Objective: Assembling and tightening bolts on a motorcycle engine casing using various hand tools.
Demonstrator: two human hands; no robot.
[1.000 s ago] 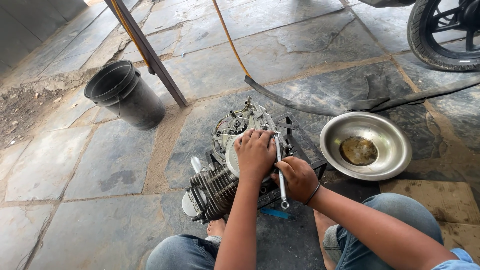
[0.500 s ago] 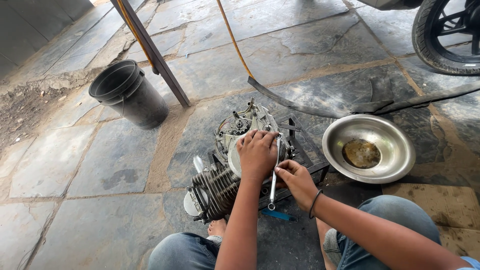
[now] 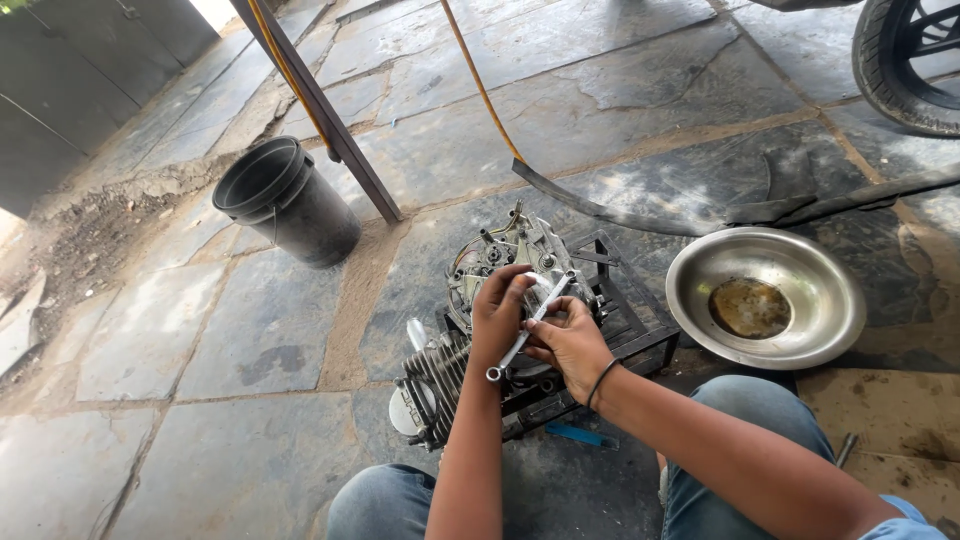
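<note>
A grey motorcycle engine (image 3: 470,350) with cooling fins lies on a black metal stand (image 3: 630,320) on the stone floor, right in front of my knees. My left hand (image 3: 498,315) presses on the round side cover of the engine. My right hand (image 3: 572,340) grips a silver combination spanner (image 3: 525,330) held diagonally over the engine, ring end toward me and open end up by the engine's top. A black band sits on my right wrist.
A steel bowl (image 3: 800,330) with brown oily liquid stands to the right. A black bucket (image 3: 285,205) stands at the left beside a slanted metal post (image 3: 330,120). A yellow hose (image 3: 480,85), black rubber strips (image 3: 640,215) and a motorcycle tyre (image 3: 905,70) lie beyond. A blue tool (image 3: 580,435) lies under the stand.
The spanner has swung from hanging down at the engine's right side to a diagonal across it. My right hand has moved up and left toward my left hand.
</note>
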